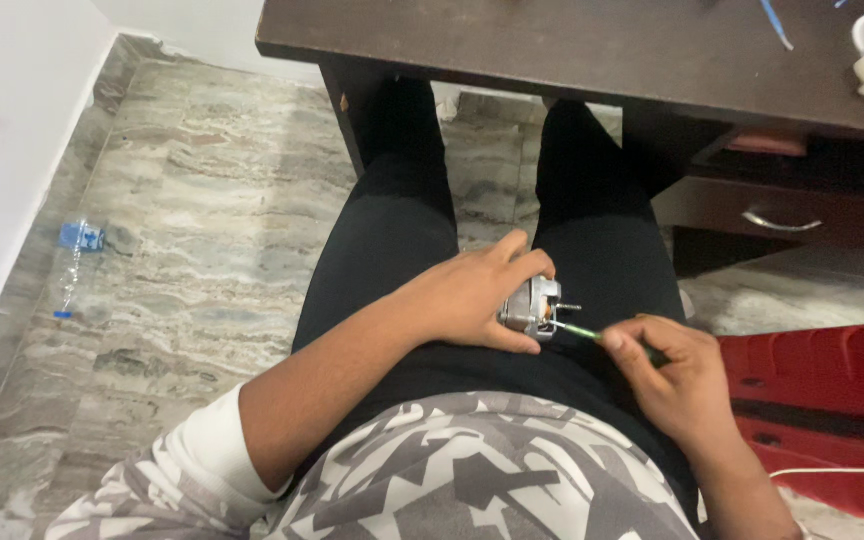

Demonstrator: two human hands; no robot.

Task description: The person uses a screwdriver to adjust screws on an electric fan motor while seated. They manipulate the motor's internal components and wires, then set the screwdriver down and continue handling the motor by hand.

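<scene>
The left hand (472,298) sits clamped round a small metal motor (532,308) on the lap; at its three o'clock, the right hand (672,372) pinches a green screwdriver (582,332), tip touching the motor.

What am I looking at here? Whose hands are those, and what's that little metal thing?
The camera sits on a person's head and looks down, so you see their own lap and arms. The left hand grips a small metal motor above the legs. The right hand holds a thin green tool whose tip points into the motor. Ahead is a dark desk with a drawer. A clear plastic bottle lies on the marble floor, and something red plastic sits at the right.
</scene>
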